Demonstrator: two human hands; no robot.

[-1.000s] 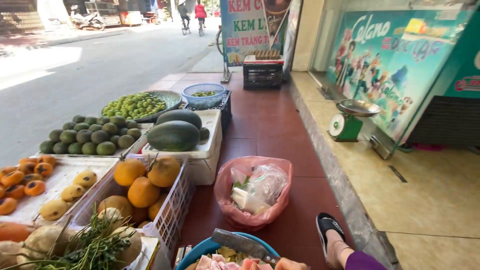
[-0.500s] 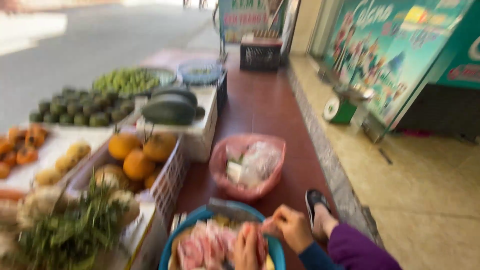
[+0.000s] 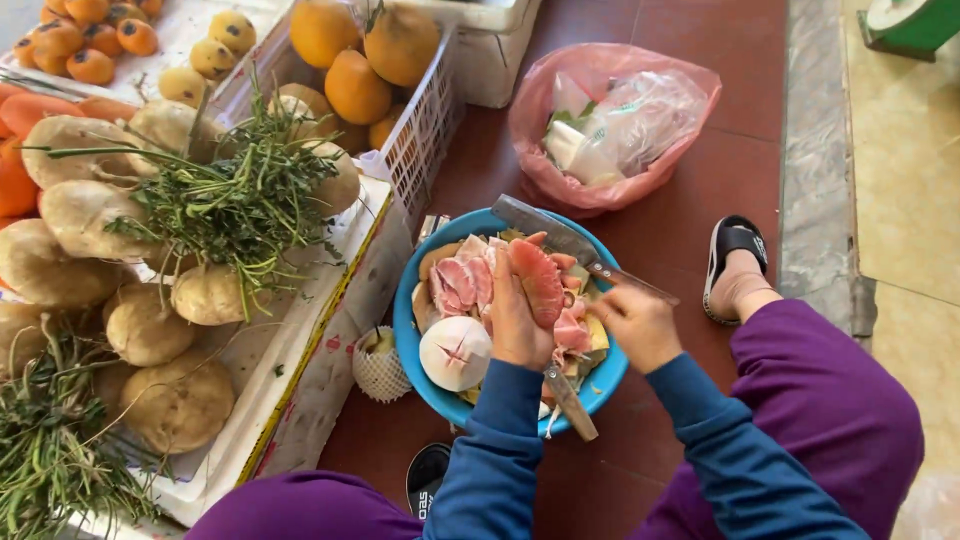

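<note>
A blue basin (image 3: 405, 322) on the red tile floor holds pink peeled fruit pieces and a round white peeled fruit (image 3: 455, 352) with a cross cut in it. My left hand (image 3: 515, 325) reaches over the basin and holds up a pink fruit segment (image 3: 540, 282). My right hand (image 3: 640, 326) is just to its right with curled fingers at the edge of the pink pieces; what it grips is hidden. A cleaver (image 3: 545, 228) rests across the basin's far rim, just above my right hand. A wooden handle (image 3: 572, 405) sticks out under my left wrist.
A pink plastic bag (image 3: 560, 170) of scraps sits beyond the basin. To the left are a white basket (image 3: 420, 140) of yellow-orange fruit, a tray of pale round roots (image 3: 180, 400) with green stems, and a small fruit in a foam net (image 3: 378, 365). My sandalled foot (image 3: 735, 268) is at the right.
The view has dropped from the street and stall down onto the basin. Both my hands have come in over it, and the left one has picked up a pink segment.
</note>
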